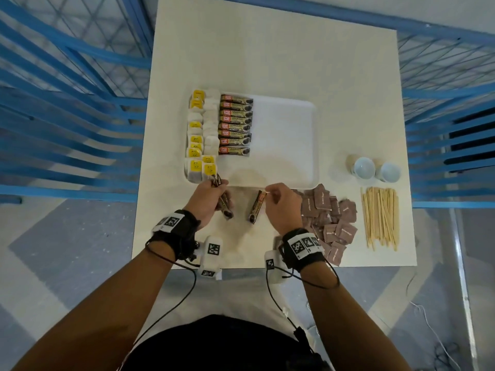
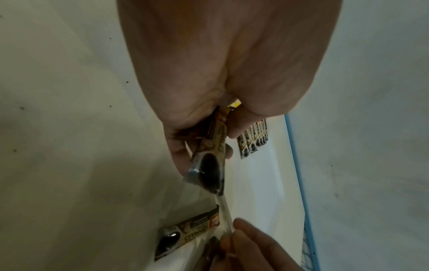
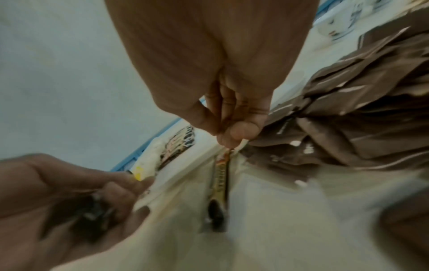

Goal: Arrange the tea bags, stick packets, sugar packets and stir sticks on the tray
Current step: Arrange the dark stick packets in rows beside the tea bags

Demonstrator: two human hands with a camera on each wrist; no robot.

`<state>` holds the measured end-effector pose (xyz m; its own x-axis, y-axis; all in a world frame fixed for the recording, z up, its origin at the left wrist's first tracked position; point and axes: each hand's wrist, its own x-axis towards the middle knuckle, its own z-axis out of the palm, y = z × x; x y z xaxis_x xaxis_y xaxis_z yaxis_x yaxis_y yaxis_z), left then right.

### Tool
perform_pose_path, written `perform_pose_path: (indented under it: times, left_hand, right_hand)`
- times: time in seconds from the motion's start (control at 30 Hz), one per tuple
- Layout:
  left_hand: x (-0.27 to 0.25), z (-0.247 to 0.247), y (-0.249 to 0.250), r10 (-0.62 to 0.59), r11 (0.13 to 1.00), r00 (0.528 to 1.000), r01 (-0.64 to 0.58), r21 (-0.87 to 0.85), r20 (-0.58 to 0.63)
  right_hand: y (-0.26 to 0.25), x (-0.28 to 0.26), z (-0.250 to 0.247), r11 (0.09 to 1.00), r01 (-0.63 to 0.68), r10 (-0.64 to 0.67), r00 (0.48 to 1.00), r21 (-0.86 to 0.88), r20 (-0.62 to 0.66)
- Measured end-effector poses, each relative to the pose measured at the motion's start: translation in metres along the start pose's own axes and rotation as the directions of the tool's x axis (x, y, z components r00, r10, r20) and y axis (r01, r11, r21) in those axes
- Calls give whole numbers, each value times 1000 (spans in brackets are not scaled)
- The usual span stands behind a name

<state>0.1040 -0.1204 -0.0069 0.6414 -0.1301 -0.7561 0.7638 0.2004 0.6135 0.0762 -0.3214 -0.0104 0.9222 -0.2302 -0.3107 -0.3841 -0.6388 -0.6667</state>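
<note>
Eight stick packets (image 1: 235,126) on tray (image 1: 289,135), perhaps.

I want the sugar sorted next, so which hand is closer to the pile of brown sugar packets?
Right. The right hand sits just beside the pile of brown sugar packets, pinching a stick packet. The left hand is farther off, holding stick packets by the tray's near left corner.

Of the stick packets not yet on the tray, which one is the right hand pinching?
The lone stick packet on the table, pinched at its top end by the right hand. The other loose packets are bunched in the left hand.
</note>
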Motion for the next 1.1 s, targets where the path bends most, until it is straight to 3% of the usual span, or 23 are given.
perform_pose_path:
  times: [0.17, 0.3, 0.63, 0.93, 1.1]
  left_hand:
    - [2, -1, 0, -122, 985, 991, 127, 117, -54]
    - [0, 2, 6, -147, 970, 989, 150, 193, -32]
    - [7, 7, 11, 54, 887, 998, -42, 460, -13]
    - [13, 3, 14, 134, 794, 991, -93, 601, -24]
    - [16, 4, 16, 182, 766, 983, -149, 625, 12]
  right_hand:
    - [9, -5, 6, 990, -110, 115, 992, -83, 60]
    - [0, -6, 19, 978, -120, 135, 988, -173, 76]
    - [-15, -7, 24, 952, -95, 124, 989, -290, 84]
    - [-23, 1, 27, 948, 65, -4, 982, -313, 190]
    - [-28, 12, 18, 988, 52, -23, 981, -146, 192]
